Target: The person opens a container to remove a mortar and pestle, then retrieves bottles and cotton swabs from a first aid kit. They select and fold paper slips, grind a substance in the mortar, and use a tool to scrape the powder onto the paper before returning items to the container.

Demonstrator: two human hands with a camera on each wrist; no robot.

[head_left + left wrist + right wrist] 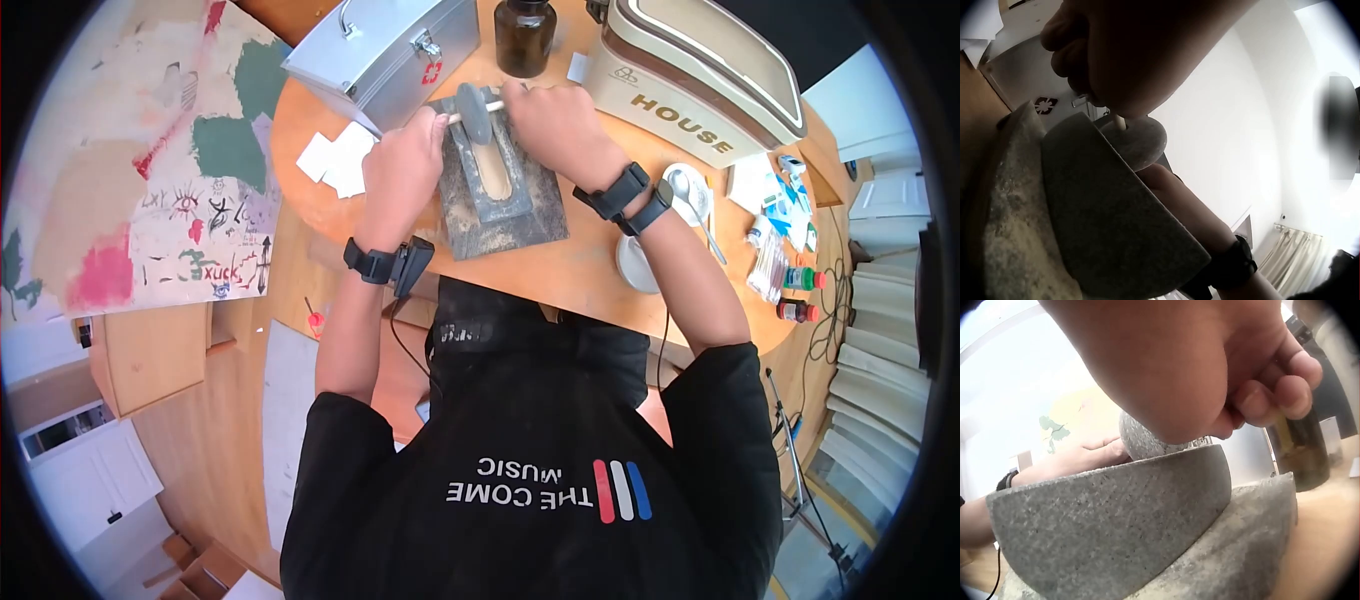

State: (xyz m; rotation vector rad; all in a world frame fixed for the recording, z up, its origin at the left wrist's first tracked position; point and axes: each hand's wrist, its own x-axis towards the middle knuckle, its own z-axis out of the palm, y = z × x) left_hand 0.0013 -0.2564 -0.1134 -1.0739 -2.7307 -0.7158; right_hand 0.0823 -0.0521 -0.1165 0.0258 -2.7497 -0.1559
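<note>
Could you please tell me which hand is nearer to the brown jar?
Right. The right hand holds one end of the stick, just on the near side of the jar; the left hand is farther off to the left, at the stick's other end.

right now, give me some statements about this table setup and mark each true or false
1. The left hand and right hand grip the handle of the stone wheel. True.
2. The wheel lies flat on the papers. False: it stands on edge at the far end of the stone trough.
3. The dark bottle stands between the metal case and the box marked HOUSE. True.
4. The spoon lies inside the metal case. False: it rests on the white dish.
5. The left wrist is bare. False: a black strap circles it.
</note>
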